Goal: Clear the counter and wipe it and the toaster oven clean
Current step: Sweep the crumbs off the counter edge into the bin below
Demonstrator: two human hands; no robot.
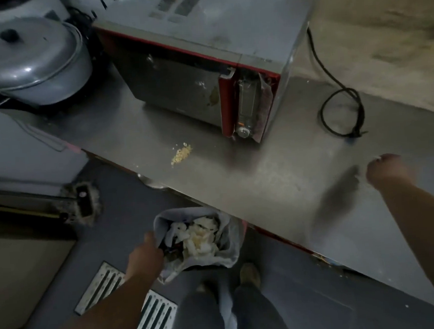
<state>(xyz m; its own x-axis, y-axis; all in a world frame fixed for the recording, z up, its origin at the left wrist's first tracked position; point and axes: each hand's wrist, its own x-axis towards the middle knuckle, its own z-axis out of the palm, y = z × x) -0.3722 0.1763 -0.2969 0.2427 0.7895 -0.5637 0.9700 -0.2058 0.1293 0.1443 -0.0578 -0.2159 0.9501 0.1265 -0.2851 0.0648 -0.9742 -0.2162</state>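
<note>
Right now my left hand (146,254) is down below the edge of the steel counter (275,175), fingers clenched on the rim of a bin lined with a grey bag (229,243), which is stuffed with crumpled white paper and scraps. My right hand (386,170) hangs over the counter's right side, blurred, fingers curled inward; I cannot tell whether it pinches anything, though a pale speck shows at its top. Its shadow falls on the steel just to its left. Further back the red-trimmed toaster oven (204,70) stands on the counter, door shut, its glass smeared and spotted, a dial low on its right panel. A small heap of yellowish crumbs (181,154) lies on the steel in front of it, well apart from both hands. A black cord (343,111) loops on the counter to the oven's right. At far left sits a lidded metal pot (31,59).
</note>
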